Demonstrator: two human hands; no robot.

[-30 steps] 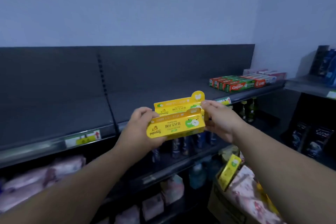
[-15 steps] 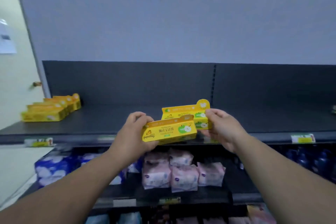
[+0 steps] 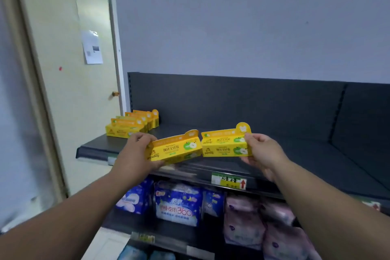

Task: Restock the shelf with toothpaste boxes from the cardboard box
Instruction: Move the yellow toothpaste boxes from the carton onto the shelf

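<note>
My left hand point(image 3: 135, 154) grips one yellow toothpaste box point(image 3: 175, 150) by its left end, tilted up to the right. Level beside it, a second yellow toothpaste box point(image 3: 224, 145) is gripped at its right end by my right hand point(image 3: 263, 152). Both boxes hover over the front edge of the dark grey top shelf point(image 3: 295, 154). At the shelf's far left end stands a row of several matching yellow boxes point(image 3: 130, 125). The cardboard box is out of view.
A price label point(image 3: 229, 181) sits on the shelf's front rail. Below are blue packs point(image 3: 177, 205) and pink packs point(image 3: 249, 217) on the lower shelf. A cream door point(image 3: 69, 91) with a paper notice stands left of the shelving.
The view has swung left along the shelf, bringing the row of yellow boxes closer. My hands have drawn apart, so the two stacked boxes are now side by side.
</note>
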